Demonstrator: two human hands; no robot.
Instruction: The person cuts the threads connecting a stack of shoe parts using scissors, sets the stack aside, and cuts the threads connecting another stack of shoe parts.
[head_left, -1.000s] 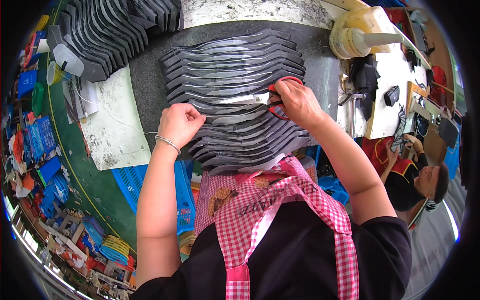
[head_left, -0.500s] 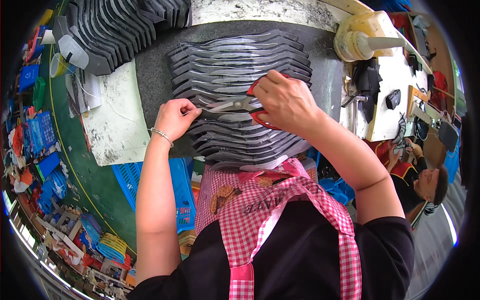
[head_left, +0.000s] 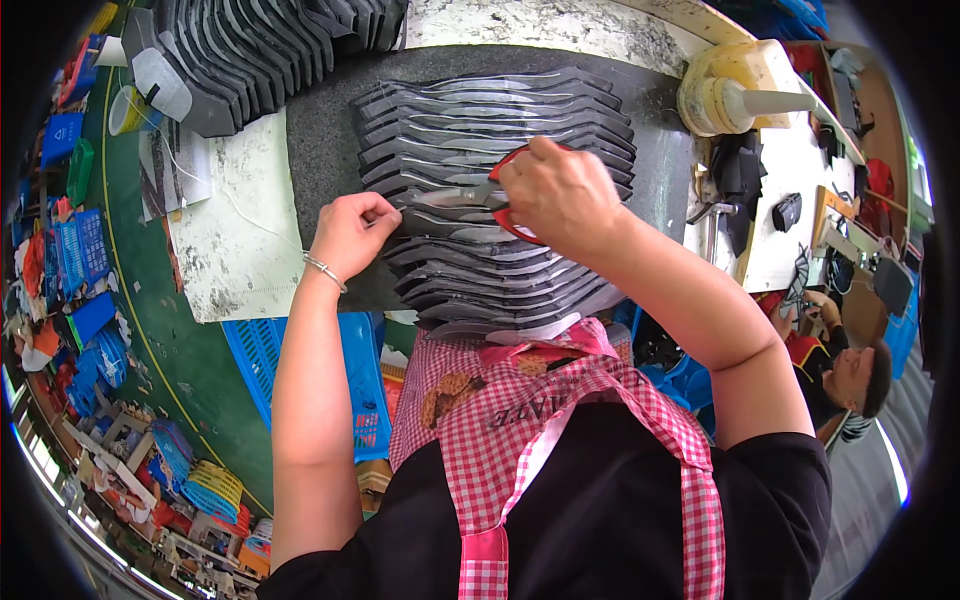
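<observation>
**Red-handled scissors [head_left: 457,197] reach across a row of dark pieces [head_left: 490,125]**

We see the right hand [head_left: 562,195], slightly blurred, with its fingers clenched around the scissors' handles. The blades lie over the middle of the row and point left, toward the left hand [head_left: 350,235]. There, thumb and forefinger are pinched together just at the row's left edge; we cannot tell what, if anything, is between them. A bracelet [head_left: 325,272] circles that wrist, and a white cord [head_left: 235,205] runs up to it from a small tub [head_left: 124,110] on the left.

The wavy, grey-faced pieces overlap one another on a dark mat [head_left: 322,140], which covers part of the pale counter [head_left: 230,270]. We find a second batch [head_left: 235,60] of similar pieces at the upper left, and a yellowish container [head_left: 712,100] with a pale nozzle at the upper right. Below the row, we see a pink checked apron [head_left: 465,455]; a blue basket [head_left: 365,385] shows beside the left forearm.
</observation>
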